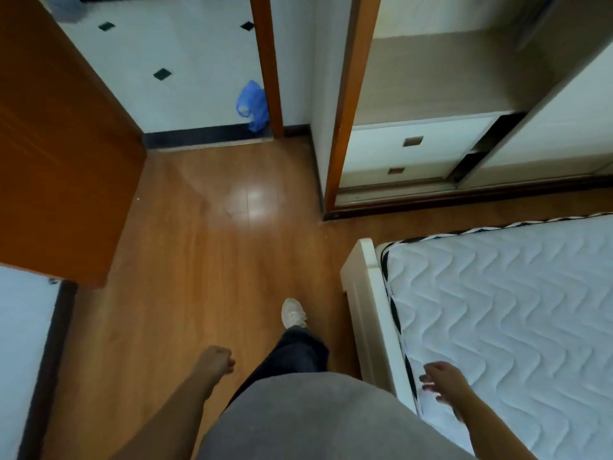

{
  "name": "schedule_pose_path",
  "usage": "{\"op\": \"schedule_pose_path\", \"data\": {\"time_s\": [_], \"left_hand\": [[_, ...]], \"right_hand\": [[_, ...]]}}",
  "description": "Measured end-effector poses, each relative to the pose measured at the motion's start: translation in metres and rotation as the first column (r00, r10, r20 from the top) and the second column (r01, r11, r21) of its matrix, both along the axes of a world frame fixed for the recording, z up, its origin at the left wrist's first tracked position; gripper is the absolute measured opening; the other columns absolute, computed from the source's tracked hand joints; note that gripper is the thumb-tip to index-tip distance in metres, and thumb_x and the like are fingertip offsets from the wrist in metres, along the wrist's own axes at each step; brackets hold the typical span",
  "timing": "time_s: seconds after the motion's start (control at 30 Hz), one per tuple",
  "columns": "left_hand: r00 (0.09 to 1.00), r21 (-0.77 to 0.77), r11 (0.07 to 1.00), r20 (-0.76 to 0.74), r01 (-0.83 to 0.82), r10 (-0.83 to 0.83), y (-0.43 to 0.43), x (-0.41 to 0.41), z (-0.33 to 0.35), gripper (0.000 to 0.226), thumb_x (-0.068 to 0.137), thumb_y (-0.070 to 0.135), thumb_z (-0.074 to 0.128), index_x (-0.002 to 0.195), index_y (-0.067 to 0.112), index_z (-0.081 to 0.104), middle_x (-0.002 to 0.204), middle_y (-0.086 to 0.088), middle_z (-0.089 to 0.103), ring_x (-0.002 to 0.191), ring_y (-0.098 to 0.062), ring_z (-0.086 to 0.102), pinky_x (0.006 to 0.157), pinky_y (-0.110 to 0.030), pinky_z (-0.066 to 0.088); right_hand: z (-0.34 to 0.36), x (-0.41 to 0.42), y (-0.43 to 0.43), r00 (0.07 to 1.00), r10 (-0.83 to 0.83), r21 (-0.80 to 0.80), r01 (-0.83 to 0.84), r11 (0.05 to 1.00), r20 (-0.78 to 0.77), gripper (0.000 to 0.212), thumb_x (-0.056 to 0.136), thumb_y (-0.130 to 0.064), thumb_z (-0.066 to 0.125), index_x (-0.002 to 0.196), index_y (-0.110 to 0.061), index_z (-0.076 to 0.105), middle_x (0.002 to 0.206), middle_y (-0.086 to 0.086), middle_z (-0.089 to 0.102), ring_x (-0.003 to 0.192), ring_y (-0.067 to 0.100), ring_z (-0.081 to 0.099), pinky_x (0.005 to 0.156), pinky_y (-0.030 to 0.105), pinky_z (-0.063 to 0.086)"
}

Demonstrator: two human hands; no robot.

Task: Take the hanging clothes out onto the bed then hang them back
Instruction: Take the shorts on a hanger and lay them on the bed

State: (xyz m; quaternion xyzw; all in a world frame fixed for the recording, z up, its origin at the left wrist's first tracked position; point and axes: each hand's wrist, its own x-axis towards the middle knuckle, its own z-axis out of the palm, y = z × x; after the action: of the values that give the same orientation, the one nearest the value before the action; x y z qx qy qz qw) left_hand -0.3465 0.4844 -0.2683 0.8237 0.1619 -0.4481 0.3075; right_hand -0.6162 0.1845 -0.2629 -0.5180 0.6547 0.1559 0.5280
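Single head cam, wide-angle, pitched steeply down and forward from standing height. Bed corner close, at lower right. Wardrobe beyond the bed, farther off. Wooden floor left of the bed fills centre. Straight edges bow near the frame borders.

No text, label, brand, number or sign can be read on anything in view.
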Motion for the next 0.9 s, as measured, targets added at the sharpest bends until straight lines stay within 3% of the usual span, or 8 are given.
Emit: {"op": "schedule_pose_path", "data": {"time_s": [0.1, 0.17, 0.23, 0.33, 0.47, 0.67, 0.8, 0.9], "left_hand": [[0.986, -0.078, 0.985, 0.075, 0.157, -0.151, -0.076, 0.073, 0.017, 0.02, 0.096, 0.015, 0.041, 0.099, 0.001, 0.055, 0.091, -0.014, 0.06, 0.075, -0.021, 0.055, 0.063, -0.029, 0.04], [0.95, -0.15, 0.952, 0.206, 0.268, -0.235, -0.135, 0.122, 0.041, 0.022, 0.097, 0.016, 0.04, 0.097, 0.003, 0.058, 0.088, -0.009, 0.061, 0.075, -0.017, 0.056, 0.061, -0.023, 0.041], [0.891, -0.184, 0.901, 0.32, 0.393, -0.323, -0.186, 0.161, 0.063, 0.018, 0.096, 0.016, 0.041, 0.092, 0.014, 0.057, 0.084, 0.0, 0.059, 0.077, -0.015, 0.057, 0.061, -0.019, 0.041], [0.8, -0.254, 0.822, 0.491, 0.51, -0.344, -0.252, 0.193, 0.108, 0.022, 0.095, 0.016, 0.044, 0.085, 0.033, 0.053, 0.085, 0.008, 0.061, 0.088, -0.017, 0.062, 0.079, -0.029, 0.047], [0.622, -0.234, 0.705, 0.696, 0.669, -0.358, -0.337, 0.221, 0.17, 0.016, 0.095, 0.027, 0.041, 0.103, 0.03, 0.055, 0.094, 0.013, 0.06, 0.088, -0.005, 0.058, 0.075, -0.022, 0.045], [0.507, -0.303, 0.638, 0.847, 0.708, -0.161, -0.424, 0.263, 0.247, 0.018, 0.093, 0.019, 0.047, 0.108, 0.023, 0.055, 0.104, 0.006, 0.061, 0.1, -0.008, 0.058, 0.09, -0.026, 0.047], [0.303, -0.251, 0.613, 0.953, 0.749, 0.019, -0.459, 0.296, 0.298, 0.02, 0.091, 0.018, 0.05, 0.111, 0.023, 0.052, 0.095, 0.017, 0.053, 0.091, -0.002, 0.055, 0.08, -0.015, 0.044], [0.16, -0.238, 0.572, 0.97, 0.785, 0.184, -0.482, 0.322, 0.341, 0.023, 0.088, 0.027, 0.05, 0.111, 0.03, 0.046, 0.099, 0.024, 0.048, 0.1, 0.005, 0.051, 0.084, -0.006, 0.04]], "right_hand": [[0.018, 0.05, -0.05, 0.994, -0.112, -0.039, 0.113, 0.993, 0.014, 0.012, 0.094, -0.01, 0.044, 0.099, -0.003, 0.052, 0.093, 0.019, 0.06, 0.076, 0.027, 0.054, 0.059, 0.026, 0.031], [0.029, 0.089, -0.087, 0.991, -0.123, -0.099, 0.129, 0.987, 0.059, 0.015, 0.094, -0.011, 0.044, 0.103, -0.002, 0.053, 0.094, 0.019, 0.06, 0.078, 0.027, 0.054, 0.059, 0.026, 0.031], [0.044, 0.133, -0.124, 0.985, -0.106, -0.162, 0.127, 0.979, 0.132, 0.016, 0.093, -0.009, 0.044, 0.105, -0.002, 0.053, 0.095, 0.018, 0.061, 0.078, 0.026, 0.055, 0.06, 0.026, 0.032], [0.069, 0.186, -0.172, 0.971, -0.056, -0.258, 0.118, 0.959, 0.234, 0.016, 0.093, -0.011, 0.044, 0.105, -0.007, 0.055, 0.097, 0.014, 0.064, 0.082, 0.025, 0.059, 0.063, 0.027, 0.039], [0.099, 0.238, -0.237, 0.94, 0.006, -0.399, 0.139, 0.906, 0.34, 0.015, 0.092, -0.005, 0.047, 0.105, -0.003, 0.055, 0.095, 0.016, 0.062, 0.083, 0.027, 0.06, 0.065, 0.027, 0.043], [0.174, 0.311, -0.329, 0.88, 0.207, -0.593, 0.1, 0.799, 0.427, 0.02, 0.093, -0.015, 0.049, 0.111, -0.009, 0.057, 0.103, 0.01, 0.065, 0.097, 0.027, 0.061, 0.082, 0.036, 0.045], [0.246, 0.371, -0.371, 0.786, 0.308, -0.672, 0.177, 0.719, 0.536, 0.015, 0.094, -0.01, 0.046, 0.105, -0.012, 0.055, 0.092, 0.003, 0.064, 0.083, 0.015, 0.061, 0.071, 0.024, 0.044], [0.299, 0.413, -0.396, 0.706, 0.422, -0.748, 0.232, 0.621, 0.569, 0.01, 0.091, -0.01, 0.051, 0.098, -0.016, 0.058, 0.087, -0.002, 0.065, 0.072, 0.003, 0.063, 0.068, 0.021, 0.044]]}}
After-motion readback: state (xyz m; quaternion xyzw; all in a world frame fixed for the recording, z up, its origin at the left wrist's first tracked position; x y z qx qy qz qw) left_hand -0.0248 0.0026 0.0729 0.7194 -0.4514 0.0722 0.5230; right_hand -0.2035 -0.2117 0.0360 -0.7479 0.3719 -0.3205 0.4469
